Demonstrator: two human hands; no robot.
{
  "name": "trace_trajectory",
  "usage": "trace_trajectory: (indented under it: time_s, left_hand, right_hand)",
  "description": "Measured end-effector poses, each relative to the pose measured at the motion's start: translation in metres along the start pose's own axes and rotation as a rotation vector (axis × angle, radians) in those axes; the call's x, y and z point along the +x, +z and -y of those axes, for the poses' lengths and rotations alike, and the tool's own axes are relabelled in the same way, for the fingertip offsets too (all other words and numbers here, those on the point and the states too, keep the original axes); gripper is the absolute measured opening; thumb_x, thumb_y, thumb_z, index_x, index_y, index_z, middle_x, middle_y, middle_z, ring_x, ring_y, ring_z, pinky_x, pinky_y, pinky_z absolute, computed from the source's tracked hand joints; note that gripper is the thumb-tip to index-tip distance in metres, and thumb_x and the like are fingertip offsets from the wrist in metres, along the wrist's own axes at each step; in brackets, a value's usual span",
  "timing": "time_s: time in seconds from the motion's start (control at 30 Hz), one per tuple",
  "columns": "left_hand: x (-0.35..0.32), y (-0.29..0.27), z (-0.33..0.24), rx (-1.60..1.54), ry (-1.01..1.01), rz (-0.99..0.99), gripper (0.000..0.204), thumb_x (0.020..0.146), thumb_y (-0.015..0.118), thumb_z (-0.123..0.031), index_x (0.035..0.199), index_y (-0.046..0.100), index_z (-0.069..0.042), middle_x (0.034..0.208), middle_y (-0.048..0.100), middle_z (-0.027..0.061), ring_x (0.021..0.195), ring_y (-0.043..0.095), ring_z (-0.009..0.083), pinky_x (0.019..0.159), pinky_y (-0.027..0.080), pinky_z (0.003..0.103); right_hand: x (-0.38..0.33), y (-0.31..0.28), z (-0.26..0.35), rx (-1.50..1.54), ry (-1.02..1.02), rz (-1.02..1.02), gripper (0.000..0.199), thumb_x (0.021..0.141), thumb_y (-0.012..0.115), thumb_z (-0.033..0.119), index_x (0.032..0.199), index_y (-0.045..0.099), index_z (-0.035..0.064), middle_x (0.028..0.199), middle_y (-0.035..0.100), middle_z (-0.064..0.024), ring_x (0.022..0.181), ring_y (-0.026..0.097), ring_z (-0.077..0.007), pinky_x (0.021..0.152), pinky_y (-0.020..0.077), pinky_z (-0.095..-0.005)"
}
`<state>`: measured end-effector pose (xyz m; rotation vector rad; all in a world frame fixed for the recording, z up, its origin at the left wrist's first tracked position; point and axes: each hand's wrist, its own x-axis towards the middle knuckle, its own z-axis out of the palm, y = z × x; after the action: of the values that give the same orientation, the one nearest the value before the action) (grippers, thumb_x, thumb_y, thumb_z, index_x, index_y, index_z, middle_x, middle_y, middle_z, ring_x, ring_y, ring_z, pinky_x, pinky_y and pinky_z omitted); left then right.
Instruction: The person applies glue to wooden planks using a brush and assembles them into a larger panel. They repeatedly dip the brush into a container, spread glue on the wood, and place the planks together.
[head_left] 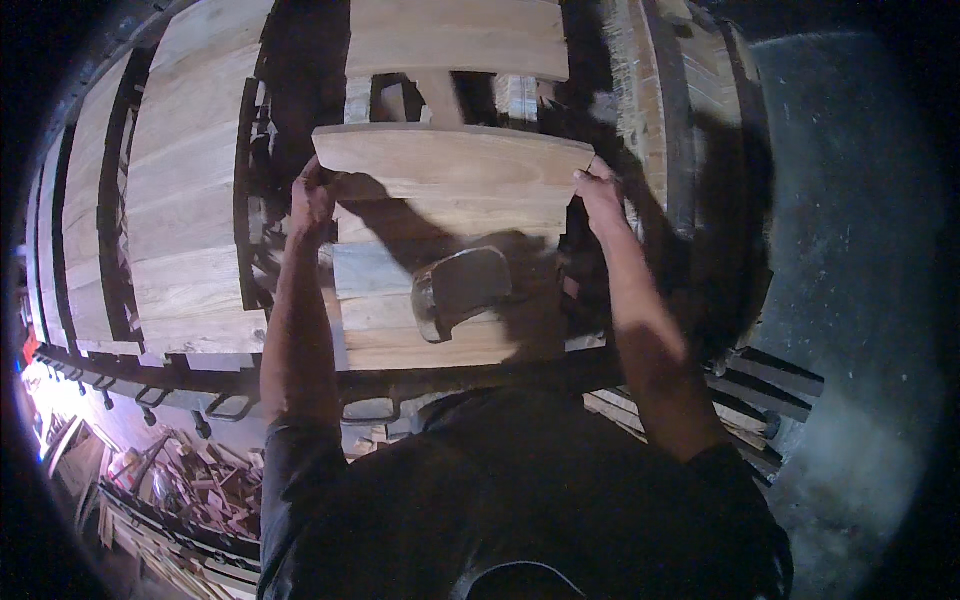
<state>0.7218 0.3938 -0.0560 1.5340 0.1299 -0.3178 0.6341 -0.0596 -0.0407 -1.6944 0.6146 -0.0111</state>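
Both my hands hold a short pale wooden board (455,165) flat in front of me, above a row of similar boards. My left hand (312,200) grips its left end and my right hand (600,195) grips its right end. Under it lie several pale boards (400,330) set side by side in a dark metal clamp frame (245,215). A mallet-like tool with a dark head (460,290) rests on these boards just below the held board. My shadow falls across the boards between my arms.
More glued-up board panels (180,180) fill the rack to the left and another board (455,35) lies further away. Metal clamp handles (230,405) hang along the near edge. A heap of wood offcuts (200,480) lies at lower left. Grey floor (860,250) is on the right.
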Motion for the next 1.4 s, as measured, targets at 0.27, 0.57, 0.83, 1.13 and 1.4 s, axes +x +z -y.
trace_trajectory:
  time_s: [0.27,0.57,0.83,1.13,1.4]
  left_hand:
    - [-0.036,-0.017,-0.023,-0.355,-0.179,-0.027,0.043,0.097,0.055,-0.014,0.137,0.047,0.000,0.075,0.057,0.0001,0.063,0.052,0.0106,0.056,0.042,0.027]
    - [-0.052,-0.041,0.004,-0.270,-0.078,-0.293,0.053,0.092,0.062,-0.011,0.140,0.042,0.001,0.098,0.061,0.0017,0.068,0.053,0.0099,0.065,0.048,0.025]
    - [-0.069,-0.039,-0.007,-0.397,0.068,-0.254,0.039,0.084,0.065,-0.010,0.121,0.057,-0.002,0.141,0.051,0.0136,0.118,0.059,0.0226,0.095,0.052,0.031]
    - [-0.089,-0.066,0.025,-0.567,0.026,-0.290,0.061,0.094,0.061,-0.007,0.146,0.032,0.003,0.125,0.061,0.0124,0.102,0.060,0.0113,0.088,0.048,0.022]
    - [-0.110,-0.039,-0.046,-0.308,-0.233,-0.259,0.044,0.092,0.059,-0.011,0.135,0.053,0.000,0.100,0.067,0.0052,0.082,0.061,0.0106,0.072,0.049,0.023]
  right_hand:
    - [-0.008,0.009,0.031,0.187,0.078,0.054,0.043,0.090,0.062,0.009,0.131,0.056,0.0005,0.121,0.062,-0.0068,0.112,0.056,-0.0184,0.097,0.0424,-0.0326]
    - [-0.004,0.027,0.078,0.228,0.144,0.117,0.042,0.093,0.057,0.010,0.134,0.053,0.0001,0.128,0.060,-0.0091,0.115,0.056,-0.0200,0.098,0.0412,-0.0307]
    - [-0.012,0.042,0.107,0.408,0.026,0.156,0.048,0.092,0.055,0.005,0.138,0.047,-0.0039,0.134,0.055,-0.0156,0.125,0.050,-0.0252,0.108,0.0360,-0.0357]
    - [-0.034,0.047,0.116,0.366,-0.005,0.227,0.049,0.090,0.053,0.003,0.138,0.047,-0.0024,0.134,0.056,-0.0155,0.125,0.051,-0.0252,0.107,0.0372,-0.0350]
    - [-0.031,0.016,0.067,0.123,0.255,0.103,0.042,0.082,0.064,0.012,0.122,0.061,0.0001,0.112,0.065,-0.0108,0.101,0.061,-0.0218,0.091,0.0485,-0.0371]
